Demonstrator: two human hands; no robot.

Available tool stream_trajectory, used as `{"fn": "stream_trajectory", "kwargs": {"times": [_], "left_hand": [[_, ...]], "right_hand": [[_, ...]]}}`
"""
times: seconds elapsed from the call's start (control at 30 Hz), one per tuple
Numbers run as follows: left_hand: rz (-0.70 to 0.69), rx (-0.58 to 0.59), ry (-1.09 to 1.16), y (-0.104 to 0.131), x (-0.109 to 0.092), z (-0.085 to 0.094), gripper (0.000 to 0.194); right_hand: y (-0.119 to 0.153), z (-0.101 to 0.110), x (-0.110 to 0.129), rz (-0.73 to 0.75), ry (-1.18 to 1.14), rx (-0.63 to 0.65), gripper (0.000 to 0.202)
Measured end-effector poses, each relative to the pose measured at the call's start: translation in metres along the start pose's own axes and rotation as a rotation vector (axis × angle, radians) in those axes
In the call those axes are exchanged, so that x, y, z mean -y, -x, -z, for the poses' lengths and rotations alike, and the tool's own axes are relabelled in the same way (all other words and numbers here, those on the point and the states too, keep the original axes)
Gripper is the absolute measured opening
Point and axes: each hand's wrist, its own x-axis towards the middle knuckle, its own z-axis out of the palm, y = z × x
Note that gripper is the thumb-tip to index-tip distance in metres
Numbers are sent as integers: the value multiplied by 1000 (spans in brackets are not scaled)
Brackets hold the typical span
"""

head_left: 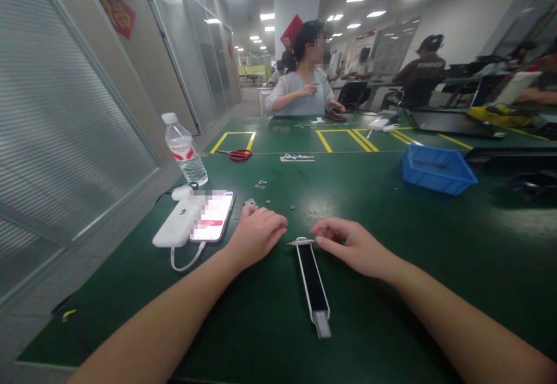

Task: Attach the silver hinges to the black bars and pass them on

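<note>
A long, narrow device with a black strip in a white frame [314, 282] lies on the green table, a grey tab at its near end. Across its far end sits a thin metal rod [292, 243]. My right hand [354, 245] is at the right of that end, fingers loosely bent and thumb apart, close to the rod's tip; contact is unclear. To the left, my left hand [259, 233] hovers low over the table, open, palm down. Just beyond its knuckles is a small metal piece [251, 202], partly hidden. Small nut-like rings [292, 207] lie farther on.
A lit phone [213, 216], a white power bank [174, 221] with cable and a water bottle [186, 152] stand left. Red-handled scissors [239, 155] and white strips [297, 158] lie beyond. At right is a blue bin [437, 169]. A person [304, 76] sits across the table.
</note>
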Motion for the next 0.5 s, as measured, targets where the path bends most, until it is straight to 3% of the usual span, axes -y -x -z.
{"fn": "stream_trajectory", "kwargs": {"times": [0.3,0.5], "left_hand": [[-278,-300,104,3,-22,-4,11],[-428,-381,49,2,-25,-2,9]], "right_hand": [[4,-13,9,28,-149,16,22],[6,-16,6,5,-123,26,20]]}}
